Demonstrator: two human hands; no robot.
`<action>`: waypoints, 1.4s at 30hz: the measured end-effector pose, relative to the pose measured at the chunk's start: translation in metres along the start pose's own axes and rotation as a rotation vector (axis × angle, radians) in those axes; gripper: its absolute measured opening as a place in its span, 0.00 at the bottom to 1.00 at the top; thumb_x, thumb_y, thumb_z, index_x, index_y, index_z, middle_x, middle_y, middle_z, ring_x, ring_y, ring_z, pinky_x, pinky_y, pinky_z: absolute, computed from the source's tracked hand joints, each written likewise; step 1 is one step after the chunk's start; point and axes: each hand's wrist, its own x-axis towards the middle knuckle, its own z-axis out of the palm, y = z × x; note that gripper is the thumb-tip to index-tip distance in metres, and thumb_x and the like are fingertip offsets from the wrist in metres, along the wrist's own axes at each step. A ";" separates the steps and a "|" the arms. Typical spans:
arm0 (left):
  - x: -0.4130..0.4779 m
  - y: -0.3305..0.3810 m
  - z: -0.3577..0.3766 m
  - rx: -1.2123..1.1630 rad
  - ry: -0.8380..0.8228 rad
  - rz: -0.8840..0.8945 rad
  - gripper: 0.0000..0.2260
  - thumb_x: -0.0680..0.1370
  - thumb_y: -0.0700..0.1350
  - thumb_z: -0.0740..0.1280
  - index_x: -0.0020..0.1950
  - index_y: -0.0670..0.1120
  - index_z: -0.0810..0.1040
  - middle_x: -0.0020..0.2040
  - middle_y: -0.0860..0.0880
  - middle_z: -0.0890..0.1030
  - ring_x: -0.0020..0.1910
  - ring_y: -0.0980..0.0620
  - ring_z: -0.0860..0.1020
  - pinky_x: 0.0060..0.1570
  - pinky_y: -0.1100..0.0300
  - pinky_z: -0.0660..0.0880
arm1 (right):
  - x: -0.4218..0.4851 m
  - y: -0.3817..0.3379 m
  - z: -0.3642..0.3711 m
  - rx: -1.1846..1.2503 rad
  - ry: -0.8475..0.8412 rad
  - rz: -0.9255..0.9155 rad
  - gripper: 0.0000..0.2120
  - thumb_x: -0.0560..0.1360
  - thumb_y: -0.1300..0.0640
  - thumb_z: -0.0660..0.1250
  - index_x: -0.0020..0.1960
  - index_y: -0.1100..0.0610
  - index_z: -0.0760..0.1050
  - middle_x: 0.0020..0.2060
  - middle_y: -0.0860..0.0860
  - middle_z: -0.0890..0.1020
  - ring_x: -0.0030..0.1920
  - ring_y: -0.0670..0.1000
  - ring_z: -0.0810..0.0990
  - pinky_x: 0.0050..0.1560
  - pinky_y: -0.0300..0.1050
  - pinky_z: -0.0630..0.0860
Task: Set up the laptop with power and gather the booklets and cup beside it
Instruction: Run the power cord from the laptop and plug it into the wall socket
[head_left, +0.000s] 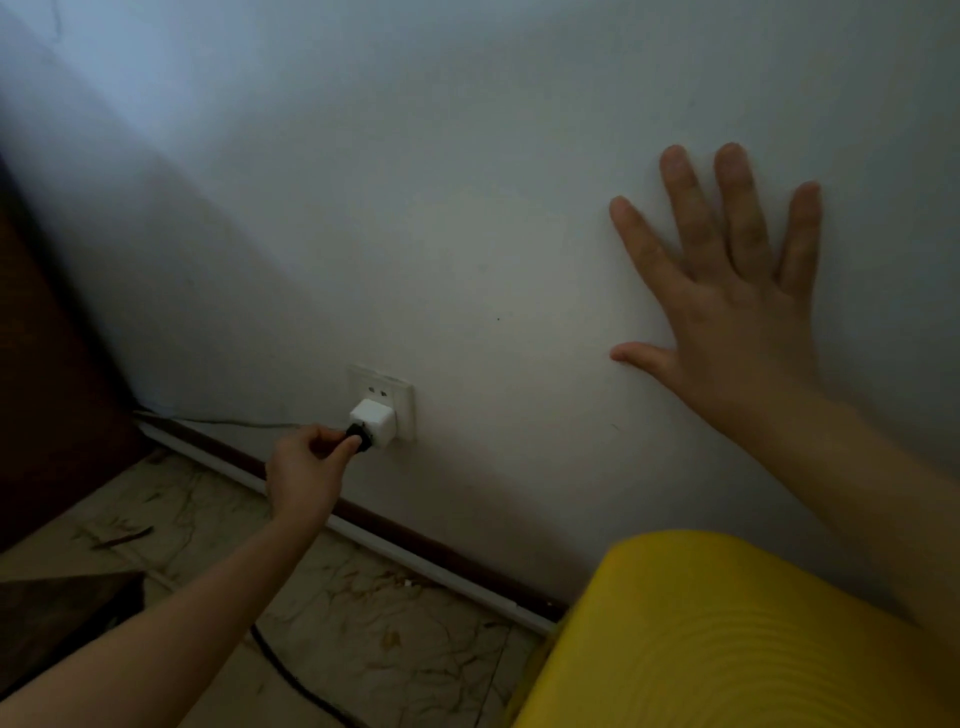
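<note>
1. Fingers of the left hand pinch a black plug against the front of a white adapter, low on a pale wall.
2. Adapter sits in the lower part of a white outlet; two slots in the upper part of the plate stay uncovered.
3. Right hand lies flat on the wall, well apart from the outlet, fingers spread wide and holding nothing.
4. Thumb of that hand points left, toward the outlet side; the forearm runs down to the lower right edge of the frame.
5. Black cable trails across the patterned floor beneath the left forearm; whether it joins the plug cannot be told.
6. Thin grey wire runs along the wall just above the dark baseboard, left of the outlet.
7. Yellow ribbed object fills the lower right corner, close to the wall.
8. Dark wooden furniture stands at the left edge.
9. Light is dim, and fine detail on the plug is hard to read.
</note>
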 end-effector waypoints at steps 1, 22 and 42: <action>0.002 0.001 -0.002 0.017 -0.011 0.000 0.04 0.72 0.43 0.73 0.43 0.44 0.80 0.37 0.49 0.80 0.40 0.50 0.79 0.43 0.56 0.75 | 0.000 0.000 0.000 0.003 0.006 0.001 0.55 0.60 0.42 0.77 0.79 0.48 0.50 0.79 0.55 0.49 0.77 0.60 0.45 0.70 0.65 0.36; 0.006 0.009 -0.035 0.047 -0.220 0.003 0.08 0.73 0.49 0.71 0.49 0.48 0.77 0.43 0.50 0.81 0.43 0.55 0.79 0.40 0.56 0.78 | -0.002 -0.001 -0.001 0.027 -0.016 0.028 0.56 0.60 0.42 0.77 0.78 0.47 0.49 0.79 0.53 0.48 0.77 0.59 0.45 0.70 0.63 0.36; -0.005 0.239 -0.152 0.368 -0.219 0.863 0.37 0.74 0.68 0.53 0.77 0.51 0.51 0.78 0.49 0.55 0.77 0.51 0.51 0.75 0.48 0.48 | 0.068 -0.033 -0.123 0.326 -0.150 0.145 0.37 0.73 0.38 0.56 0.78 0.50 0.52 0.78 0.53 0.56 0.78 0.57 0.52 0.73 0.61 0.52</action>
